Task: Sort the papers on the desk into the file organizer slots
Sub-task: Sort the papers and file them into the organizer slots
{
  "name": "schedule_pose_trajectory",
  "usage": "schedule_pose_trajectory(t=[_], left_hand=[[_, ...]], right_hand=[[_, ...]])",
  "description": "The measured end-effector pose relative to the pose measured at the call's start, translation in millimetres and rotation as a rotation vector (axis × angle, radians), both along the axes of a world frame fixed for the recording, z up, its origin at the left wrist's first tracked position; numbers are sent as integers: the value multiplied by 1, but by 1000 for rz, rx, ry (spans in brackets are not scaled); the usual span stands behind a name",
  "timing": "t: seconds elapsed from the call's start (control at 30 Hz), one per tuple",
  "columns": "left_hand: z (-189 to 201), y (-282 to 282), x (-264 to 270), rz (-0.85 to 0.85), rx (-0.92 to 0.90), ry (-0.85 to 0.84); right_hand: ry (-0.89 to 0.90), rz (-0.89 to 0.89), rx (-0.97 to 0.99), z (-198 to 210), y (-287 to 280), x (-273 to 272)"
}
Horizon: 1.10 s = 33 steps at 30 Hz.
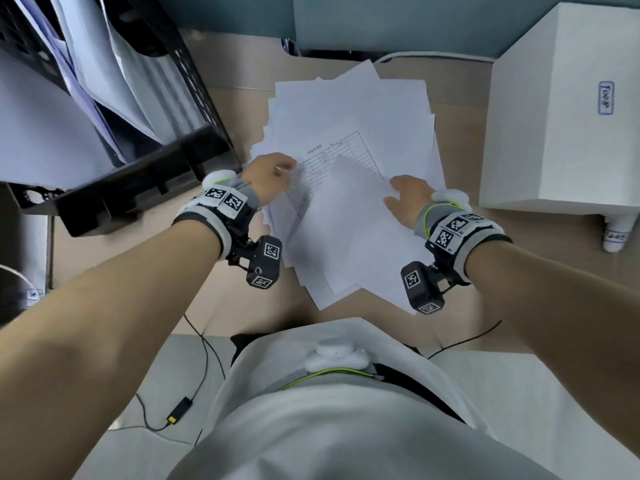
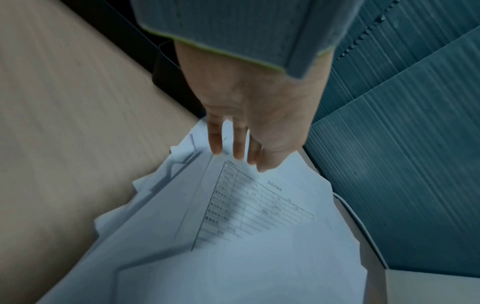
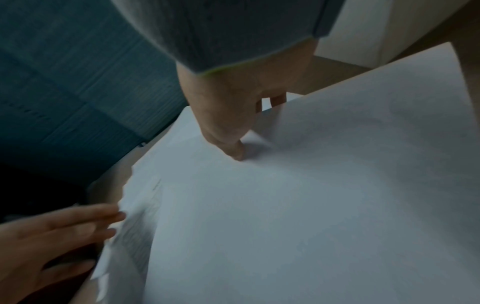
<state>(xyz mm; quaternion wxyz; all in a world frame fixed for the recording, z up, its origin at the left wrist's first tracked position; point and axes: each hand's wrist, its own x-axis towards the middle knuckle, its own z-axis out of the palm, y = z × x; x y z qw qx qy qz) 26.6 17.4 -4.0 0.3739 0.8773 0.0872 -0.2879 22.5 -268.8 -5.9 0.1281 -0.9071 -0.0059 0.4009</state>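
Note:
A loose pile of white papers (image 1: 353, 109) lies on the tan desk (image 1: 460, 271) in front of me. On top is a printed form with a table (image 1: 332, 157), partly covered by a blank sheet (image 1: 346, 237). My left hand (image 1: 287, 168) rests straight fingers (image 2: 215, 142) on the form's (image 2: 259, 205) left edge. My right hand (image 1: 393, 194) pinches the blank sheet's (image 3: 311, 205) right edge, thumb (image 3: 233, 148) on top and fingers underneath, lifting that side. The black mesh file organizer (image 1: 145, 174) stands at the left with sheets in its slots.
A white box (image 1: 561, 116) stands at the right of the desk, with a small white bottle (image 1: 616, 233) by its near corner. A teal partition (image 1: 381, 19) runs along the back. Black cables (image 1: 180, 410) hang below the desk's front edge.

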Motion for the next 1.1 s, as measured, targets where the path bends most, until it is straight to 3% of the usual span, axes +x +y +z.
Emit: schedule_pose_trajectory(t=[0.13,0.33,0.53,0.83,0.97,1.1], left_hand=[[-18,10,18,-12,160,18],[-22,0,33,18,259,6],[-20,7,23,-135,415,74],[-2,13,-16,-238,405,114],[0,10,-8,-109,379,41],[8,0,2,-107,325,125]], right_hand=[[-4,-65,28,-13,-25,1],[-59,-117,75,-18,-25,3],[-59,-189,86,-16,-23,4],[-70,-292,11,1,-40,-3],[-86,-318,81,6,-45,-3],[-58,-263,199,10,-43,2]])
